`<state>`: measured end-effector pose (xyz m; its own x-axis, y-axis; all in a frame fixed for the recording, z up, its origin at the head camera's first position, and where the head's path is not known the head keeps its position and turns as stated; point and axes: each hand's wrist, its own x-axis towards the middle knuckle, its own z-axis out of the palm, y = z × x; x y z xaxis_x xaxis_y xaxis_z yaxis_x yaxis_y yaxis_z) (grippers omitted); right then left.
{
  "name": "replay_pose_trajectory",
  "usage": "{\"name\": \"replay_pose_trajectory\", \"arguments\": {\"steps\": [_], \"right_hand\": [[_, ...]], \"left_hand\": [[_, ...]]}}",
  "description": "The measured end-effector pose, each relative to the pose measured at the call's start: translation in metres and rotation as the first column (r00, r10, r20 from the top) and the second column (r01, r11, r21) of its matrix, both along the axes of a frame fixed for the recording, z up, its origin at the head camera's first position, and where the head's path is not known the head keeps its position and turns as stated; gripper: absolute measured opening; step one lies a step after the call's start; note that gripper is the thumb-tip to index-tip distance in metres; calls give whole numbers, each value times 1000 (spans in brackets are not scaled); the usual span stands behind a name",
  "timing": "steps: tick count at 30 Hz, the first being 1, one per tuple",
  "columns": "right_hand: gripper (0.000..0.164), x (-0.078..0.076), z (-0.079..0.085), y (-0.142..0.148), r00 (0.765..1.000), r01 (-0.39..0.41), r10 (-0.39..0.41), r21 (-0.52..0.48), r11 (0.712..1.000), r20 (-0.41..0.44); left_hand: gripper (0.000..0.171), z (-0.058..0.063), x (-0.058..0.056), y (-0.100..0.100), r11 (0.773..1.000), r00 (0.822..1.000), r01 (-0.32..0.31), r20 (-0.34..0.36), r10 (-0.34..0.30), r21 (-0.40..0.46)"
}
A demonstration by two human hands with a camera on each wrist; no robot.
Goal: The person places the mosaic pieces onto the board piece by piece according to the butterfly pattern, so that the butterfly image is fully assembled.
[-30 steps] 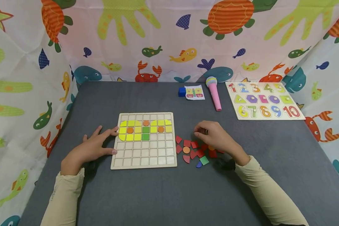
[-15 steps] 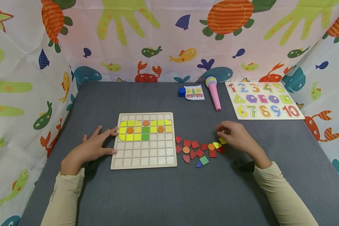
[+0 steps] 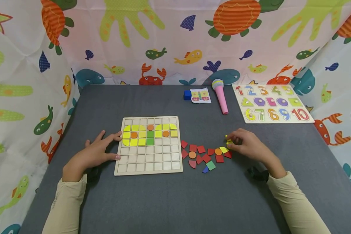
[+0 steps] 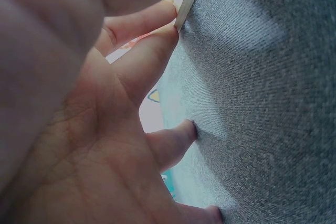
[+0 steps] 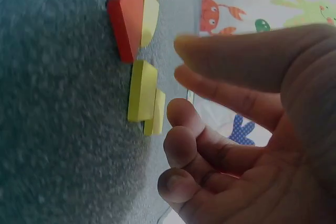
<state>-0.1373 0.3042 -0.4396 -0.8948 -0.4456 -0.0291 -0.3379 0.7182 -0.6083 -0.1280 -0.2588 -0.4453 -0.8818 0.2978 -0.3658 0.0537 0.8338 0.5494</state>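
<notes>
The right hand has moved rightward — fingers parted, gripping nothing — bringing yellow pieces on the bench within reach, while the left hand, fingers spread, touches the grid board.

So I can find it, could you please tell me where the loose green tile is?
In the head view, the green tile lies right of the board, beside the blue piece.

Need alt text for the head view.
A left hand touches a wooden grid board partly filled with colored pieces; the right hand is beside loose yellow pieces and scattered red pieces. Behind: picture card, pink microphone, number board.
</notes>
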Motion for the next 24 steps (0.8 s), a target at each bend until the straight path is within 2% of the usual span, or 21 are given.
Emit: {"name": "replay_pose_trajectory", "arguments": {"steps": [6,13,20,24], "right_hand": [[19,3,-4,-5,998,-62,62,2,998,3],[14,3,-10,-8,997,-81,81,11,997,4],[12,4,-10,-8,998,-67,67,12,998,-4],[16,3,-7,-4,1000,-1,1,15,1000,-22]], "left_hand": [[94,0,1,0,1000,1000,-3,8,3,3],[96,2,2,0,1000,1000,-6,7,6,9],[94,0,2,-2,1000,1000,-6,3,6,5],[94,-1,1,-2,1000,1000,-6,3,6,4]]}}
